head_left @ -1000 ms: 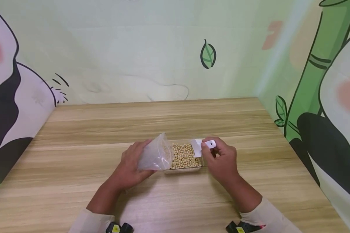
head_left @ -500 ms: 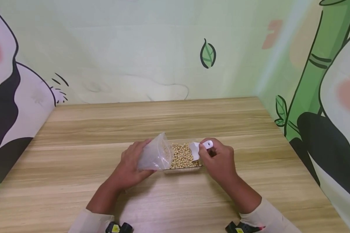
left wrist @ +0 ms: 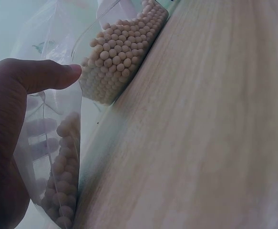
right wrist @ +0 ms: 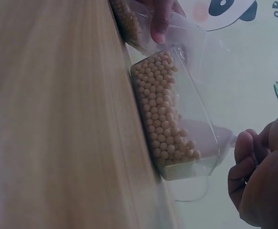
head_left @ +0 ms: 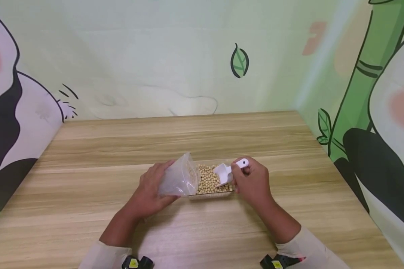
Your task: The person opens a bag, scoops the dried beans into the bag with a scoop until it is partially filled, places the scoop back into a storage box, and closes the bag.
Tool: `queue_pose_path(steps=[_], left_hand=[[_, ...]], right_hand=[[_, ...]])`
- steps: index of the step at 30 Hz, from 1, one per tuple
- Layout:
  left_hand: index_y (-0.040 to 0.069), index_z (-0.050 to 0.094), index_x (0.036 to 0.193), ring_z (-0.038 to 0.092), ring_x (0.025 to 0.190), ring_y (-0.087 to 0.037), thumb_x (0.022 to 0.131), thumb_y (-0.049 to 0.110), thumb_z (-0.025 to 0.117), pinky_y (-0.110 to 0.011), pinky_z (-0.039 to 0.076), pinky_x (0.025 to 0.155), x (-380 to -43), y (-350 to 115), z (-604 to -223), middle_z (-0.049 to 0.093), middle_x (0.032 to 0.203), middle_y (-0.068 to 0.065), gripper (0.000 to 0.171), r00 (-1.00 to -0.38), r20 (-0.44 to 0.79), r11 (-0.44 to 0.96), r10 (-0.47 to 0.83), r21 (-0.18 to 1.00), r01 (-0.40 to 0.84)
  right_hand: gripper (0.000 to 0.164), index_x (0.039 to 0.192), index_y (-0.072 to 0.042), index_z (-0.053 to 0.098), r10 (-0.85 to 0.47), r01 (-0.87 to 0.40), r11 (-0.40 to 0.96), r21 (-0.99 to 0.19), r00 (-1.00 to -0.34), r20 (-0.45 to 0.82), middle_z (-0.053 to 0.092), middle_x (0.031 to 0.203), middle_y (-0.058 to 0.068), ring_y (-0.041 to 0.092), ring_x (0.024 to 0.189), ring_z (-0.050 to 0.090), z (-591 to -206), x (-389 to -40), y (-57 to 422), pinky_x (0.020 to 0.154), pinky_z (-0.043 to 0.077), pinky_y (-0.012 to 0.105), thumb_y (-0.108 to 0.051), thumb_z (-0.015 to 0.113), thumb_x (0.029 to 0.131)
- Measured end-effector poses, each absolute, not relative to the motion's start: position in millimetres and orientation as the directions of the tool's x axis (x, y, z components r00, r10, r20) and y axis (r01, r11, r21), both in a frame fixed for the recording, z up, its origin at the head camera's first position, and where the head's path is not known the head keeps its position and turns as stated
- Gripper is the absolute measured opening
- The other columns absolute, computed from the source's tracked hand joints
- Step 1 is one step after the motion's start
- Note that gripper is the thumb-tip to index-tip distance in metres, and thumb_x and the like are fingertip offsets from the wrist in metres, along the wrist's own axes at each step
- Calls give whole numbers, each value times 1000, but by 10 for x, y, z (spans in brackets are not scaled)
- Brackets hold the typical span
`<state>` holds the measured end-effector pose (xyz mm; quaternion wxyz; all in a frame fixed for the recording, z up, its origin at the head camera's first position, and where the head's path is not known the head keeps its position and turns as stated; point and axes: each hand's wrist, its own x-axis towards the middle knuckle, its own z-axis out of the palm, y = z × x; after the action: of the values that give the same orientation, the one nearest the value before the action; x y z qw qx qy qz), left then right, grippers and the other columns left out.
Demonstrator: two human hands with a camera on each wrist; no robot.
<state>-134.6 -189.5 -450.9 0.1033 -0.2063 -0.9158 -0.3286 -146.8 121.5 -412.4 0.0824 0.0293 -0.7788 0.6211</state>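
Note:
A clear box [right wrist: 176, 171] holds many round beige soybeans [head_left: 208, 180] and stands on the table. My right hand [head_left: 253, 181] pinches the handle of a white scoop [head_left: 224, 174], whose blade dips into the beans at the box's right end. Just left of the box, my left hand [head_left: 155, 188] grips a clear plastic bag [head_left: 176, 179] with its mouth facing the box. In the left wrist view, more soybeans [left wrist: 62, 186] lie in the bottom of the bag, and the thumb presses on the bag's side near the box.
The wood-grain table [head_left: 202, 228] reaches back to a wall [head_left: 148, 67] with printed cartoon pandas and bamboo. Side panels with the same print stand left and right of the table.
The scoop has shifted a little left into the beans and turned, so that its hollow now shows. My right hand moved with it; the left hand and the bag stayed put.

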Motion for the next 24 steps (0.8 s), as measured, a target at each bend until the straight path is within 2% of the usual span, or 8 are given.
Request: queue_pose_path(steps=[5,13,18,24], left_hand=[[13,43,163,58,121,-27,83,33,91,-59,40,103,-1345,-1891,-4506,64,138,-9,95,-894,325,701,309,557,445],[13,43,163,59,121,-28,83,33,92,-60,40,105,-1343,-1894,-4509,65,139,-10,96,-893,326,697,310,561,447],[16,42,164,58,123,-28,84,34,91,-62,40,106,-1342,-1899,-4509,64,140,-9,96,-894,318,698,314,561,445],[17,41,165,58,124,-29,84,33,91,-63,40,106,-1350,-1898,-4516,64,141,-10,96,-890,325,695,319,559,453]], right_hand=[[13,104,5,71,63,-56,157,-986,-996,66,63,60,2,13,44,57,-4141,-1515,1225,46,50,25,-5,62,105],[18,111,10,65,70,167,-30,-985,-983,-169,60,60,0,9,43,52,-4134,-1596,1235,46,48,22,-6,58,109],[14,112,5,60,61,293,-157,-943,-950,-305,56,62,-2,7,46,47,-4154,-1648,1278,45,44,21,-9,55,111],[11,109,-1,56,35,338,-244,-909,-934,-357,53,62,-4,6,48,43,-4191,-1688,1318,48,40,20,-11,53,112]])
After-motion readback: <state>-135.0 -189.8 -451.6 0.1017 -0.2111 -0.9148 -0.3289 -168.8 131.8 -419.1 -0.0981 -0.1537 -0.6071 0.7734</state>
